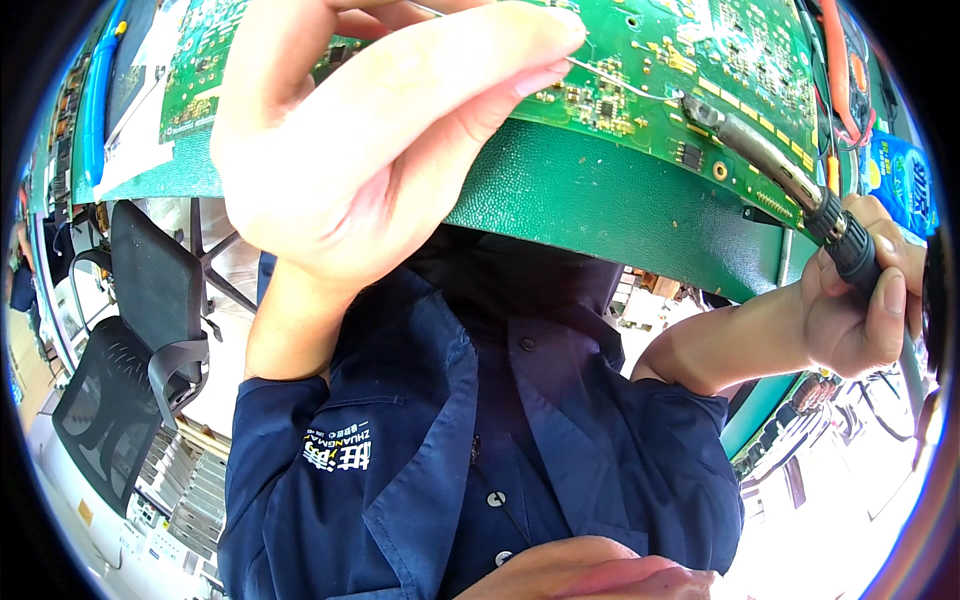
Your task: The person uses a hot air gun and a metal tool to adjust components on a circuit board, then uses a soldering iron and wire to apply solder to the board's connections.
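My left hand [370, 150] is over the left part of a green circuit board [650, 130], thumb and forefinger pinched on a thin solder wire [612, 76]. The wire runs right to the board, where its end meets the tip of a soldering iron [765, 155]. My right hand [840, 325], at the right edge, is wrapped round the iron's black grip. The iron slants down to the board beside a row of gold pads. My left hand hides part of the board, which is populated with many small components.
The board lies on a green bench mat [570, 190]. A blue packet [900, 180] and an orange-handled tool [836, 60] are at the right. At the left are a blue tool [97, 110], white paper [135, 165] and, beyond the bench, a black office chair [155, 280].
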A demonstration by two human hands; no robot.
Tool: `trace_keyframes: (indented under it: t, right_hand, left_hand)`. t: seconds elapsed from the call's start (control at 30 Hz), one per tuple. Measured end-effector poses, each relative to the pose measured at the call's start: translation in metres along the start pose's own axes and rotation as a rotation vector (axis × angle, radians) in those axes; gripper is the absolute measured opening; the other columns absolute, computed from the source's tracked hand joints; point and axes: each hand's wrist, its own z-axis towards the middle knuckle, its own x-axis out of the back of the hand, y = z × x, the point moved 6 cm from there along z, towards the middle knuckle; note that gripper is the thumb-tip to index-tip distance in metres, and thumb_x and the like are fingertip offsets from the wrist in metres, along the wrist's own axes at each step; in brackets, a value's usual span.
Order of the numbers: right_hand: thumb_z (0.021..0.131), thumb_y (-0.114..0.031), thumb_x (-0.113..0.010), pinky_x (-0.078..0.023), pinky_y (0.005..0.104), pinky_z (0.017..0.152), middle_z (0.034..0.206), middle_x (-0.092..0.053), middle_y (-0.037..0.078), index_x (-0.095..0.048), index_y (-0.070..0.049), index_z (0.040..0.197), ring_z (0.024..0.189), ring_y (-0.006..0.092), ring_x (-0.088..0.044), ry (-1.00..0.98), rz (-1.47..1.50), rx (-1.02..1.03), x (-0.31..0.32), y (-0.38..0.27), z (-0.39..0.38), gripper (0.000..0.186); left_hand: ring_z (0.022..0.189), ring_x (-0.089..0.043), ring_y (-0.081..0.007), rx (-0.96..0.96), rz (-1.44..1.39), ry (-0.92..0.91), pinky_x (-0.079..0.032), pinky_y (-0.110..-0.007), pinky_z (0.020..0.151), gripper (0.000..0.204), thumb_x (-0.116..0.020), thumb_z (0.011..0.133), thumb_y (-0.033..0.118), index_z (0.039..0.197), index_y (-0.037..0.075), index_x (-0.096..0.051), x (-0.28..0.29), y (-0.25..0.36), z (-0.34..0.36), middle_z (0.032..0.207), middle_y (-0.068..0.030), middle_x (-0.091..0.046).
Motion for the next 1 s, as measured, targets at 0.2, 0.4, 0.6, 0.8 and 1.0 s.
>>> trace_keyframes:
  t: [0.2, 0.4, 0.6, 0.8, 1.0]
  right_hand:
    - [0.084, -0.012, -0.048, -0.029, 0.0292, 0.049, 0.055, -0.050, 0.008, -0.059, 0.005, 0.092, 0.046, 0.0116, -0.041, -0.035, -0.031, 0.054, -0.0034, -0.0030, 0.0005, 0.022]
    - [0.083, -0.012, -0.050, -0.029, 0.0290, 0.049, 0.055, -0.050, 0.009, -0.060, 0.005, 0.092, 0.046, 0.0121, -0.042, -0.046, -0.028, 0.066, -0.0076, -0.0049, 0.0016, 0.022]
    - [0.082, -0.012, -0.050, -0.029, 0.0284, 0.049, 0.055, -0.050, 0.008, -0.061, 0.005, 0.092, 0.046, 0.0113, -0.041, -0.040, -0.015, 0.058, -0.0061, -0.0035, 0.0006, 0.022]
    - [0.082, -0.013, -0.051, -0.029, 0.0283, 0.049, 0.055, -0.050, 0.007, -0.061, 0.004, 0.093, 0.046, 0.0108, -0.039, -0.002, 0.003, 0.015, -0.0014, -0.0019, -0.0013, 0.023]
    - [0.082, -0.013, -0.051, -0.029, 0.0282, 0.049, 0.055, -0.050, 0.007, -0.062, 0.004, 0.094, 0.048, 0.0111, -0.040, -0.032, 0.002, 0.031, -0.0026, -0.0021, -0.0005, 0.024]
  left_hand:
    - [0.079, -0.063, -0.0175, 0.008, -0.009, -0.010, -0.051, -0.025, 0.069, 0.027, -0.075, 0.074, -0.012, 0.099, -0.004, -0.071, -0.0006, 0.0010, 0.0009, 0.095, -0.0138, -0.063]
    - [0.078, -0.063, -0.0172, 0.002, -0.004, -0.012, -0.051, -0.024, 0.068, 0.026, -0.075, 0.074, -0.012, 0.099, -0.005, -0.071, -0.0009, 0.0016, 0.0015, 0.094, -0.0141, -0.064]
    - [0.077, -0.063, -0.0173, 0.018, -0.012, -0.010, -0.051, -0.024, 0.066, 0.026, -0.075, 0.074, -0.013, 0.098, -0.005, -0.071, -0.0020, 0.0014, 0.0012, 0.094, -0.0142, -0.064]
    - [0.076, -0.063, -0.0174, 0.002, -0.027, -0.003, -0.051, -0.024, 0.066, 0.026, -0.074, 0.074, -0.013, 0.099, -0.006, -0.071, -0.0026, 0.0004, 0.0013, 0.094, -0.0148, -0.064]
    - [0.076, -0.064, -0.0176, 0.000, -0.019, -0.004, -0.052, -0.024, 0.066, 0.026, -0.073, 0.074, -0.014, 0.099, -0.006, -0.071, -0.0038, 0.0016, 0.0016, 0.095, -0.0152, -0.063]
